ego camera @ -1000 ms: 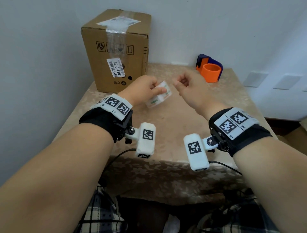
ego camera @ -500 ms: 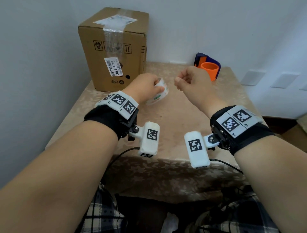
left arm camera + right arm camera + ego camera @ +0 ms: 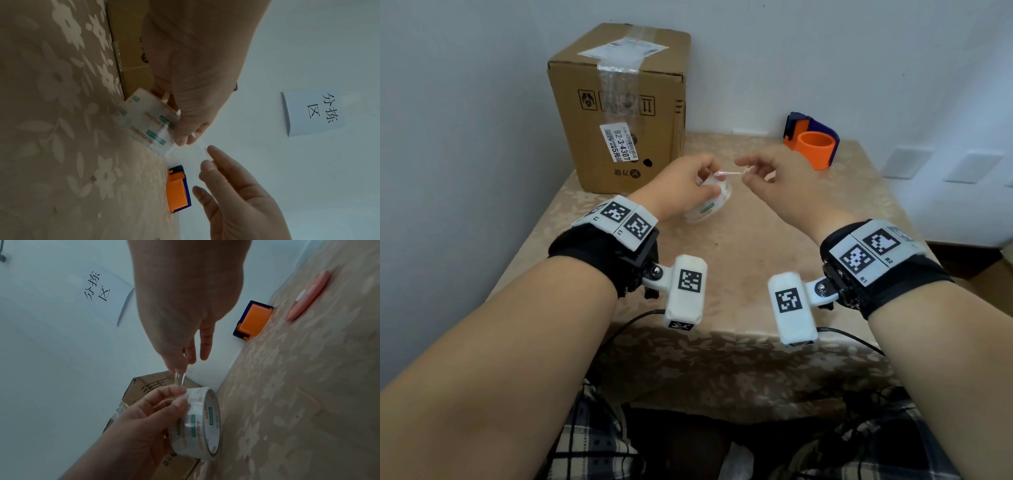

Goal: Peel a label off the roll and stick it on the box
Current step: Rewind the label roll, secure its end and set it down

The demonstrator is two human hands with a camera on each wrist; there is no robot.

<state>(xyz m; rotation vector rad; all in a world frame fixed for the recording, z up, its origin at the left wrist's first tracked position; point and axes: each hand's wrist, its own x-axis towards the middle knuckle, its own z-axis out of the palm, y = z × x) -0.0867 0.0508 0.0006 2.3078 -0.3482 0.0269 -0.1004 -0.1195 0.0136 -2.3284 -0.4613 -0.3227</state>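
CHANGE: your right hand (image 3: 774, 181), clenched empty before, now pinches a clear strip (image 3: 179, 380) off the tape roll (image 3: 707, 202) | your left hand (image 3: 678, 192) grips roll above table (image 3: 739, 260) | cardboard box (image 3: 619, 102) untouched | right wrist alone shows pink cutter (image 3: 308, 296)

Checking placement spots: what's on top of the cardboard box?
On top of the cardboard box: a white paper label under a clear tape strip that continues down the front. The head view shows nothing else there; the top's far edge is foreshortened.
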